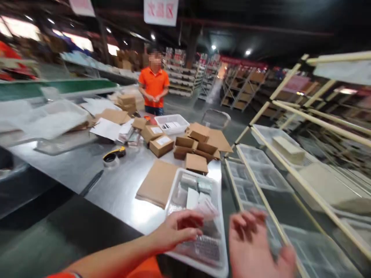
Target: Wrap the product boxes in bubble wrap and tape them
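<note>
My left hand (182,229) hovers over the near part of a white plastic bin (223,239), its fingers curved and apart with nothing between them. Inside that bin lie bubble-wrapped packets (204,249) and some white paper slips (193,199). My right hand (252,243) is raised just right of the bin, palm showing, fingers loosely bent and thumb spread; it holds nothing. Left of the bin, a flat brown cardboard piece (158,183) lies on the metal table. A small closed carton (196,163) sits right behind the bin.
Several cartons (161,145) and a second white bin (174,123) are farther back on the metal table (116,193). A tape dispenser (114,156) lies left. A pipe-framed rack (272,154) with plastic bins stands close on the right. A person in orange (154,85) stands beyond the table.
</note>
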A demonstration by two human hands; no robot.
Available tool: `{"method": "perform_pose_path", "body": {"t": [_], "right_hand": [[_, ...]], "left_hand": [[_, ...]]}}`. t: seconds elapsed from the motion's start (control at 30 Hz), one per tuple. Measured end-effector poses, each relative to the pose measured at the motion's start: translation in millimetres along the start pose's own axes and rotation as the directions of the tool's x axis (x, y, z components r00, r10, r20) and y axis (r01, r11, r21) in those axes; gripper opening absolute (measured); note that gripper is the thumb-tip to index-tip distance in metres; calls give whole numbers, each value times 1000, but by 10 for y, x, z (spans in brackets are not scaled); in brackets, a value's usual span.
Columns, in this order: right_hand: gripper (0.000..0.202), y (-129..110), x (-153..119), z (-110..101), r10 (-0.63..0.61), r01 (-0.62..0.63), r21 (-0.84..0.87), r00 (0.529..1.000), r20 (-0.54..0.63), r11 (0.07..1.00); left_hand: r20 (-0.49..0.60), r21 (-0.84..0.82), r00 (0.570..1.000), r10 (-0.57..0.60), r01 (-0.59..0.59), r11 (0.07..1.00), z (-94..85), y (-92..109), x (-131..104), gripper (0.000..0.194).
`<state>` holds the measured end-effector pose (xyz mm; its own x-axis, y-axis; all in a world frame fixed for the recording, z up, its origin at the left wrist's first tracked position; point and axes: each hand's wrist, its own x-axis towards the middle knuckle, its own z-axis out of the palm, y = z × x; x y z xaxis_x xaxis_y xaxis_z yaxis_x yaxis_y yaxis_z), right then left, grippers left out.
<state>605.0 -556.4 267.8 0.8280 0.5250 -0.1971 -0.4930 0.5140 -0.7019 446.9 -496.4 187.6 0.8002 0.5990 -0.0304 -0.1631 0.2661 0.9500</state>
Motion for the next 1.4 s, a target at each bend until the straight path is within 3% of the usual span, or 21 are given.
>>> {"method": "perform_pose_path", "body": {"t": [0.1,0.2,0.27,0.33,0.4,0.43,0.47,0.53,0.57,0.6,0.63,0.67,0.7,0.8,0.87,0.93,1.07,1.13,1.2,1.33,1.4], "right_hand": [[22,-68,27,34,139,-235,355,951,275,905],[26,-47,125,61,124,-477,649,850,512,592],[25,-33,137,17,74,-569,708,799,597,419],[23,-29,121,-64,26,-617,707,760,650,346],[24,-41,118,-158,1,-647,711,740,673,277],[25,-57,126,-202,9,-655,730,745,667,196],[27,-81,138,-241,14,-649,758,760,650,58],[29,-156,141,-289,-5,-563,727,792,611,-392],[29,-203,114,-293,-51,-488,591,796,603,-642],[28,-251,58,-283,-130,-414,362,788,602,-835],[28,-296,-27,-258,-235,-350,79,764,601,-933],[29,-334,-139,-221,-350,-288,-201,726,592,-936],[30,-363,-271,-175,-463,-221,-442,678,571,-869],[35,-389,-673,-49,-714,-26,-860,571,406,-510],[39,-369,-863,-31,-802,35,-957,538,260,-287],[43,-341,-965,-80,-870,36,-988,469,152,-153],[40,-369,-1014,-279,-952,-48,-995,298,68,-86],[40,-461,-1014,-382,-959,-84,-993,278,54,-81],[41,-606,-1009,-486,-955,-87,-993,291,56,-85],[32,-1002,-981,-748,-931,-7,-997,359,71,-78],[28,-1221,-960,-924,-927,41,-998,370,55,-43]], "left_hand": [[102,-41,985,137,-133,990,428,149,96,83],[97,55,960,262,-269,962,585,167,115,83],[106,115,935,339,-351,929,611,144,101,74],[130,158,889,439,-456,876,615,124,73,67],[144,182,837,529,-547,817,613,120,30,61],[156,192,813,560,-581,791,610,125,2,58],[175,201,793,584,-609,767,605,132,-31,56],[228,205,757,612,-652,730,590,150,-106,49],[259,197,743,617,-666,719,583,158,-146,45],[285,182,734,617,-673,717,578,165,-185,41],[301,163,732,612,-671,723,578,172,-222,38],[310,143,737,601,-661,737,584,179,-255,37],[318,118,743,589,-647,753,596,186,-282,39],[337,66,729,595,-649,758,665,207,-329,58],[370,83,685,628,-697,712,729,219,-339,66],[417,125,630,656,-754,645,797,226,-342,66],[516,187,535,668,-832,522,951,221,-347,61],[532,199,483,695,-870,452,1066,200,-341,59],[525,216,450,723,-892,398,1230,161,-326,55],[511,198,470,720,-879,433,1706,26,-256,53],[519,153,476,710,-869,471,1989,-67,-212,59]]}}
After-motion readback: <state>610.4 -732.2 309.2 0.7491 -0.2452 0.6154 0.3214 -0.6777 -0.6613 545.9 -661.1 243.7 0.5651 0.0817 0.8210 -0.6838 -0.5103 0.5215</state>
